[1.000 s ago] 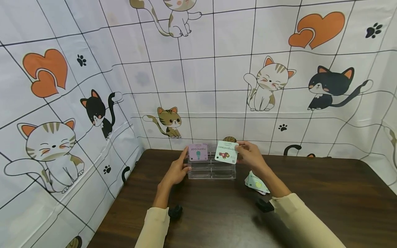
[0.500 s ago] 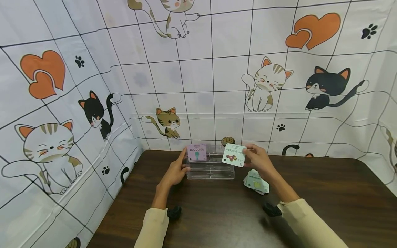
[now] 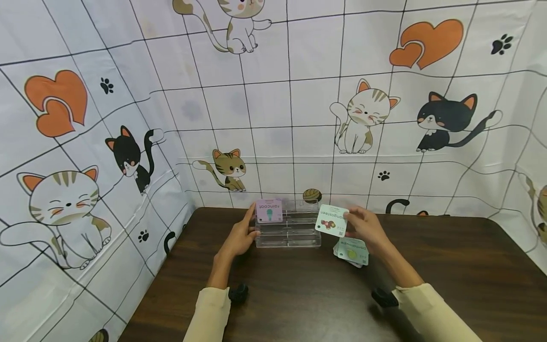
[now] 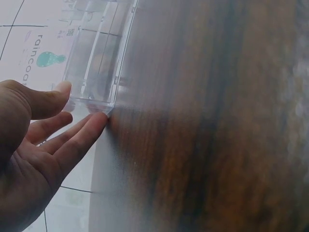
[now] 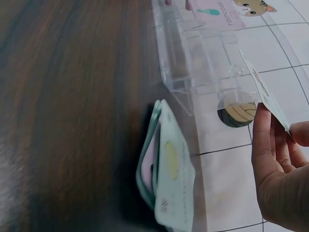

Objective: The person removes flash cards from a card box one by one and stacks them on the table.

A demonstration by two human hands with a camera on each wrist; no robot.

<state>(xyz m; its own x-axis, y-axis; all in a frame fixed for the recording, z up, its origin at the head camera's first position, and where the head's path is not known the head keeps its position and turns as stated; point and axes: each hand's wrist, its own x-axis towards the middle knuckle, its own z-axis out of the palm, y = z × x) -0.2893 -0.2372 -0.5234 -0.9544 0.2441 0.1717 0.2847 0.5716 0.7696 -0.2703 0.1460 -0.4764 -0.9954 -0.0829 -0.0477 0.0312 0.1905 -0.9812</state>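
A clear tiered acrylic stand (image 3: 288,241) sits at the table's far side, with a purple flashcard (image 3: 269,210) reading "raincoat" on its top left tier. My left hand (image 3: 239,236) rests against the stand's left side. In the left wrist view, its thumb and fairly straight fingers (image 4: 79,145) meet the stand's end. My right hand (image 3: 365,228) pinches a pale green flashcard (image 3: 331,220) by its right edge, between thumb and fingers; it shows "angosteen" and a red fruit picture. The held card is tilted, at the stand's right end in the head view.
A small pile of flashcards (image 3: 352,251), topped by a green "cantaloupe" card, lies on the dark wooden table (image 3: 299,294) right of the stand, below my right hand. A white cat-print cloth (image 3: 273,109) hangs behind the table and along its left side.
My right hand has drawn the mangosteen card right and slightly down, away from in front of the stand's top right tier. My left hand stays at the stand's side.
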